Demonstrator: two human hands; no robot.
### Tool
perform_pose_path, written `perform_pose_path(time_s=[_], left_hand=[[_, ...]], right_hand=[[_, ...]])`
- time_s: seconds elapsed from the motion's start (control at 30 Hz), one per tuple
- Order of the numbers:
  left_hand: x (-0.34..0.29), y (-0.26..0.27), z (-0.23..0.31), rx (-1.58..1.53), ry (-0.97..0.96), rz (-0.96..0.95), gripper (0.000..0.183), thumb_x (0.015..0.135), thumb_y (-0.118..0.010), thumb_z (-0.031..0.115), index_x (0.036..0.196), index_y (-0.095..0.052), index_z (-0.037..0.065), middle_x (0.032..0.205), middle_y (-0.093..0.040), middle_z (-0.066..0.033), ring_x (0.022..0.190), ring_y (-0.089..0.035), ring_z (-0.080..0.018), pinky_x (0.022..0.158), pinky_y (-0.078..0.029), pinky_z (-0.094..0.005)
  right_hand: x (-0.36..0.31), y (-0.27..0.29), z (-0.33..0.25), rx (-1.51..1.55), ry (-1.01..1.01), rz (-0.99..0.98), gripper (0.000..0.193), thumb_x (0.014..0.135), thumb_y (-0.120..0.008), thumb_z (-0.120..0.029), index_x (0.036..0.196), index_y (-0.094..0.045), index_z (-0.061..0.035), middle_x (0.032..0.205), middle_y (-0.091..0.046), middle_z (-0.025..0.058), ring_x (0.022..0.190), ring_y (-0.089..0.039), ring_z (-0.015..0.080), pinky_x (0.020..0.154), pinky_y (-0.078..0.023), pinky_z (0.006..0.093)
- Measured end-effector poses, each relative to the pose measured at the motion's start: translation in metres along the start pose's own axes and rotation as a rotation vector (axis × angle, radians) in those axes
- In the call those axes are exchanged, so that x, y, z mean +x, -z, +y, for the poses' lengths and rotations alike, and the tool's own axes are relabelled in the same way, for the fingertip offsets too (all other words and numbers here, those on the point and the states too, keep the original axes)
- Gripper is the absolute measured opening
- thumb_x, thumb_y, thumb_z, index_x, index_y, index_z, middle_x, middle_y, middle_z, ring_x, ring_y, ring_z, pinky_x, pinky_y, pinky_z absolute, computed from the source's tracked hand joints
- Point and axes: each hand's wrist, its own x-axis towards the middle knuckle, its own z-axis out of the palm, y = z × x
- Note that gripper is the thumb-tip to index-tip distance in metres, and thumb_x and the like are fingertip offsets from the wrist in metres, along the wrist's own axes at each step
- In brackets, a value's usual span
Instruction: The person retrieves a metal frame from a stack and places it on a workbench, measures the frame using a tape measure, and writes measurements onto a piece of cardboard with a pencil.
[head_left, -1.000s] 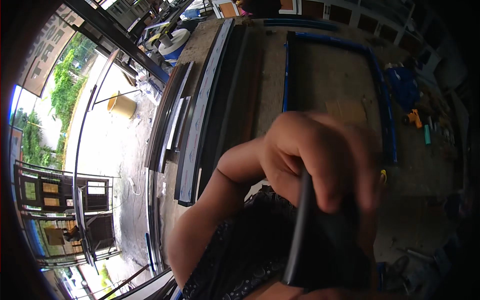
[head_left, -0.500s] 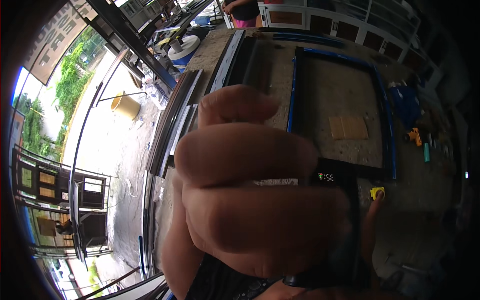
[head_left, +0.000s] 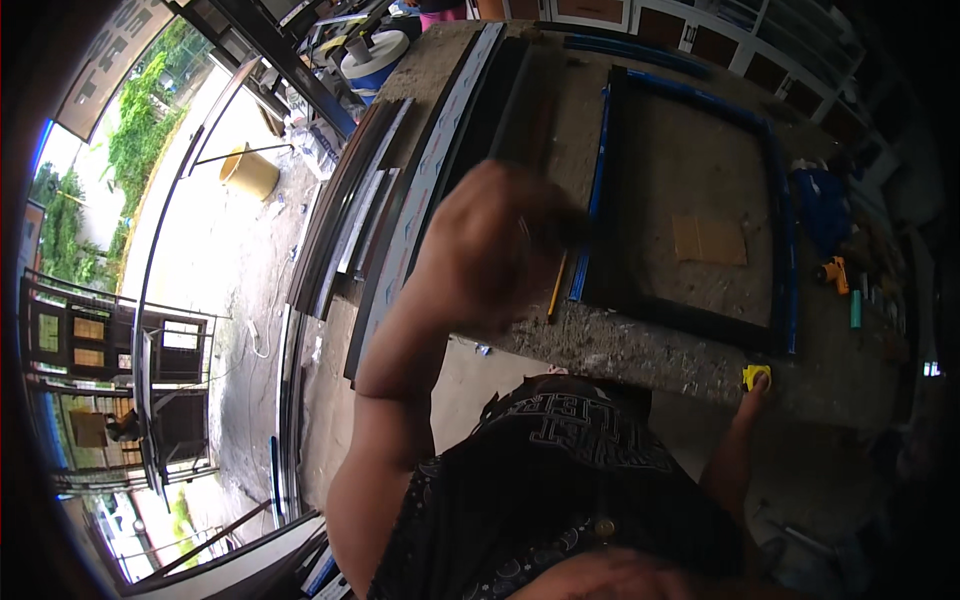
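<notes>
My left hand is raised over the workbench, smeared by motion. Its fingers look bent, but their ends are too dark and blurred to show whether they hold anything. At the bench's near right edge, my right hand grips a yellow tape measure. Between the hands lies a rectangular frame with blue outer edges and dark inner sides. A flat piece of brown cardboard rests inside it. Beside the frame's left edge is a thin yellow pencil-like stick, partly near my left hand.
Long metal profiles lie along the bench's left side. A blue cloth-like bundle, a yellow-orange power drill and a teal tube sit to the right. A yellowish bucket stands on the floor outside at left.
My left hand has moved away from close before the camera, down and out over the bench, uncovering my torso, the pencil-like stick and the bench edge. My right hand keeps the tape measure.
</notes>
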Motion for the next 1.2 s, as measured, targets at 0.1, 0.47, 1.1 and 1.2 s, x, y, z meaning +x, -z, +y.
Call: perform_pose_path(time_s=[0.1,0.47,1.1,1.2], left_hand=[[-0.062,-0.045,-0.091,0.049,0.716,0.033,0.031,0.080,-0.070,0.008,0.108,-0.059,0.002,0.098,-0.069,-0.0158,0.092,-0.069,-0.0327,0.079,-0.054,-0.0356],[-0.218,-0.116,-0.187,0.660,0.996,-0.410,0.022,0.089,-0.051,0.020,0.103,-0.057,0.003,0.101,-0.066,-0.0214,0.095,-0.065,-0.0406,0.079,-0.054,-0.0498],[-0.232,-0.161,-0.072,0.112,0.670,-0.393,0.019,0.089,-0.062,0.026,0.090,-0.061,0.007,0.086,-0.064,-0.0191,0.080,-0.064,-0.0403,0.068,-0.052,-0.0502],[-0.246,-0.171,-0.057,0.092,0.664,-0.429,0.018,0.088,-0.062,0.023,0.095,-0.061,0.007,0.090,-0.063,-0.0169,0.087,-0.063,-0.0393,0.075,-0.052,-0.0489]], right_hand=[[-0.004,-0.001,-0.004,0.021,-0.057,0.016,0.055,0.098,-0.051,-0.047,0.113,-0.066,0.0038,0.110,-0.069,0.0163,0.102,-0.065,0.0275,0.090,-0.048,0.0358],[-0.006,-0.005,0.003,0.133,-0.064,0.040,0.052,0.098,-0.054,-0.044,0.113,-0.062,0.0054,0.110,-0.067,0.0145,0.102,-0.063,0.0256,0.091,-0.047,0.0362],[0.012,-0.016,0.042,0.293,-0.062,0.032,0.079,0.091,-0.060,-0.057,0.134,-0.044,0.0073,0.128,-0.055,0.0217,0.116,-0.056,0.0292,0.101,-0.042,0.0378],[0.007,-0.013,0.039,0.218,-0.084,0.051,0.081,0.092,-0.056,-0.060,0.136,-0.042,0.0069,0.132,-0.052,0.0240,0.120,-0.053,0.0323,0.103,-0.040,0.0385]])
